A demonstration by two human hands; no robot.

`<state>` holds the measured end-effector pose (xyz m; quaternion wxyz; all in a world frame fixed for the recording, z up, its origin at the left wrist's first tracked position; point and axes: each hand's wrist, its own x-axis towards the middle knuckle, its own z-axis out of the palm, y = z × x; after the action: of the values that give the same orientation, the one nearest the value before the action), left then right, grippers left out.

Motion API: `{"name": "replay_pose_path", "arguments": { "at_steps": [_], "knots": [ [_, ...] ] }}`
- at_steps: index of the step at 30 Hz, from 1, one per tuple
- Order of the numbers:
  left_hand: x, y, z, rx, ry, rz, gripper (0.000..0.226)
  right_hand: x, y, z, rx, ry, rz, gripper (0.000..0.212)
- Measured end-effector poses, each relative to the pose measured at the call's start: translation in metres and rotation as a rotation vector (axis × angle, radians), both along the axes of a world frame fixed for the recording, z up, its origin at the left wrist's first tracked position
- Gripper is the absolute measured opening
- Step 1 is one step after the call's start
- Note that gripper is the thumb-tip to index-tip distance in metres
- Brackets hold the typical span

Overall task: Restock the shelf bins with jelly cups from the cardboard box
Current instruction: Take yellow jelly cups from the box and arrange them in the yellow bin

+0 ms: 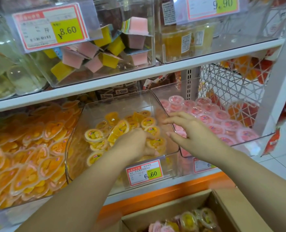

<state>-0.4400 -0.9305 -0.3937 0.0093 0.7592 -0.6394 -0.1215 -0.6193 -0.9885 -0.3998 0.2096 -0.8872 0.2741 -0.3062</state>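
The left hand (135,144) is down inside the middle clear bin (115,104), at the front edge of the lower shelf (155,188). Its fingers bend down among the yellow jelly cups (94,135), and their tips are buried under the lids. Whether they grip a cup or only rest on the heap cannot be told.

The right hand (190,131) hovers over the wall shared by this bin and the pink-cup bin (246,141) toward the shelf's right end. Its fingers are spread apart and hold nothing. The two hands are near each other but not touching.

The cardboard box (231,208) sits below the shelf's front edge. The bottom of the view cuts it off, so only a back corner of it shows, with a few yellow and pink cups (189,220) in it, blurred.

The left forearm hides part of the middle bin's front wall. A price tag (145,172) reading 6.60 shows beside it. A second tag (200,164) is half covered by the right forearm.

The bin of orange cups (30,148) toward the shelf's left end is smeared by motion.

The middle bin's heap lies low, leaving free room beneath its rim and toward its back wall. The upper shelf (122,77) overhangs the bins' rear.
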Motion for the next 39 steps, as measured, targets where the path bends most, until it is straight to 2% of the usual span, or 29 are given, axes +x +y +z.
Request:
{"name": "replay_pose_path", "arguments": {
  "at_steps": [2,3,4,6,8,11,13,17,24,28,32,34,36,39],
  "knots": [
    [0.007,-0.004,0.013,-0.050,0.126,0.039,0.050,-0.001,0.000,-0.001,0.000,-0.019,0.017,0.030],
    [0.012,-0.010,0.018,-0.136,0.148,0.076,0.043,-0.001,0.000,-0.002,0.004,-0.035,0.022,0.030],
    [0.019,-0.017,0.022,-0.224,0.112,0.117,0.038,-0.002,-0.001,-0.003,0.007,-0.047,0.025,0.031],
    [0.029,-0.036,0.025,-0.297,-0.071,0.190,0.035,-0.002,-0.003,-0.004,0.002,-0.066,0.036,0.032],
    [0.036,-0.055,0.021,-0.207,-0.238,0.224,0.039,-0.002,-0.005,-0.005,-0.012,-0.072,0.040,0.033],
    [0.049,-0.083,0.007,-0.019,-0.283,0.265,0.041,-0.001,-0.006,-0.008,-0.030,-0.083,0.037,0.037],
    [0.056,-0.094,-0.002,-0.017,-0.249,0.279,0.038,-0.001,-0.006,-0.009,-0.029,-0.098,0.039,0.036],
    [0.051,-0.097,-0.001,-0.151,-0.191,0.385,0.033,-0.001,-0.008,-0.013,-0.030,-0.115,0.048,0.036],
    [0.049,-0.100,0.005,-0.333,-0.062,0.423,0.021,0.000,-0.005,-0.013,-0.001,-0.097,0.039,0.043],
    [0.045,-0.092,0.008,-0.392,0.044,0.392,0.021,0.000,-0.004,-0.012,0.013,-0.099,0.030,0.037],
    [0.041,-0.067,0.024,-0.609,0.145,0.419,0.017,0.000,-0.003,-0.012,0.023,-0.122,0.030,0.037],
    [0.034,-0.046,0.033,-0.683,0.264,0.381,0.015,0.000,-0.003,-0.013,0.018,-0.131,0.028,0.036],
    [0.024,-0.019,0.038,-0.651,0.413,0.308,0.015,0.000,-0.002,-0.014,0.014,-0.137,0.023,0.036],
    [0.013,0.012,0.034,-0.486,0.667,0.268,0.018,0.000,-0.001,-0.016,0.012,-0.145,0.023,0.037]
  ]
}}
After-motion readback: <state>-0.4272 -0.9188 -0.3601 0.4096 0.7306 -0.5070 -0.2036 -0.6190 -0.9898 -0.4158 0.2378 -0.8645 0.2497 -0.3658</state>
